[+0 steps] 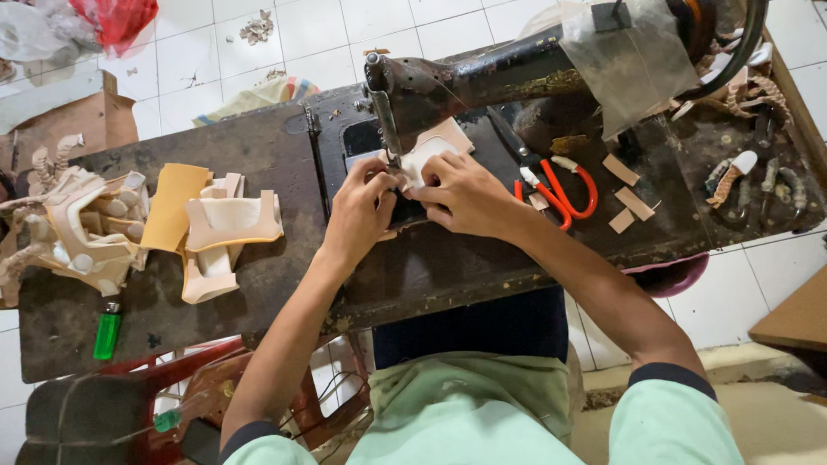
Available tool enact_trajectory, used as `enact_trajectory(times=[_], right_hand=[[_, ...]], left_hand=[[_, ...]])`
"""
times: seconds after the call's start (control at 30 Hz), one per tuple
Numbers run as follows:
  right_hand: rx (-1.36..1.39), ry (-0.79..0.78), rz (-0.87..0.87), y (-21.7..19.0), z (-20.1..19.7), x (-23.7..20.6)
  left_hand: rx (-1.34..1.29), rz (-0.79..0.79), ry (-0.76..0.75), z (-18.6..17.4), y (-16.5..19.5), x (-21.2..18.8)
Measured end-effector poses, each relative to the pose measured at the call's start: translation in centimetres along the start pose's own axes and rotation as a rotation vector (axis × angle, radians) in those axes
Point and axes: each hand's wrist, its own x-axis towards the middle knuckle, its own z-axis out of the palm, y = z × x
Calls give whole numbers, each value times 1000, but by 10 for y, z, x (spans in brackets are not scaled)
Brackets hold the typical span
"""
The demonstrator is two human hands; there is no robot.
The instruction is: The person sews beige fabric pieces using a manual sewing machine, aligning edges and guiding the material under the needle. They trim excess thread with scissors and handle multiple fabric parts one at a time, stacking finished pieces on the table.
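Needle tip and presser foot of the sewing machine (pixel 482 82) hidden behind the left hand (pixel 357 215) and right hand (pixel 465 194); fingertips overlap, contact point on the cream piece (pixel 426 155) not visible. Most of that piece is covered by fingers. Machine's handwheel end cut off at the top edge, partly veiled by a clear plastic bag (pixel 629 69). Scissors (pixel 560 189) blades tucked under the machine arm. Pile of cut parts (pixel 69 232) runs off the left edge. Person's torso cropped at the bottom. Small bits at far right of the table (pixel 258 284) too small to identify.
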Motion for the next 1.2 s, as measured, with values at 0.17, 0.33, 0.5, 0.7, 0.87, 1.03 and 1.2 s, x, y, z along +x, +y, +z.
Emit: enact_trajectory(times=[0.17, 0.33, 0.5, 0.7, 0.87, 1.03, 1.2], right_hand=[[-9, -2, -1, -2, 2, 2], [97, -16, 14, 6, 9, -1], [406, 147, 418, 56, 21, 15], [818, 341, 453, 106, 48, 30], [732, 145, 685, 103, 44, 23], [782, 72, 715, 90, 29, 30], [881, 145, 602, 83, 27, 32]], left_hand=[[-42, 8, 11, -5, 1, 6], [-53, -39, -6, -6, -3, 12], [-113, -95, -34, -7, -10, 12], [-89, -69, -22, -3, -19, 16], [-3, -23, -66, 3, -39, 20], [82, 23, -138, 0, -47, 28], [324, 7, -122, -10, -28, 21]])
